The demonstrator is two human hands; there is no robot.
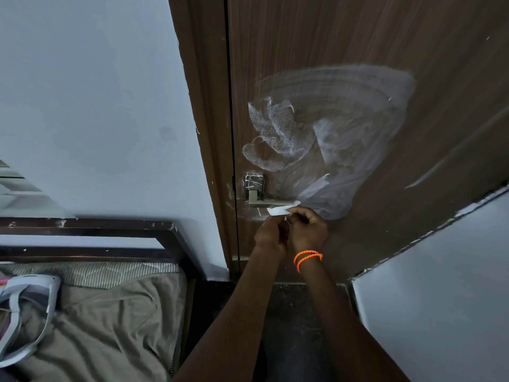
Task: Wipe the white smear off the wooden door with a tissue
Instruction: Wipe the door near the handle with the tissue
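A white tissue point(280, 209) (crumpled) sits below the hazy white smear point(327, 133) on the brown wooden door point(358, 37).

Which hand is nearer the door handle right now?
Left. The left hand sits just below the door handle, under the lever's middle. The right hand is past the lever's free end, lower and to the right. Both hold the tissue.

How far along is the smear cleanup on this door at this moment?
Early. Done: a tissue is in hand, and the white smear looks spread thin into streaks, though whether from wiping cannot be told. In hand: the left hand and right hand both hold the tissue below the handle, apparently folding it. Left: the smear covers a broad patch of the wooden door.
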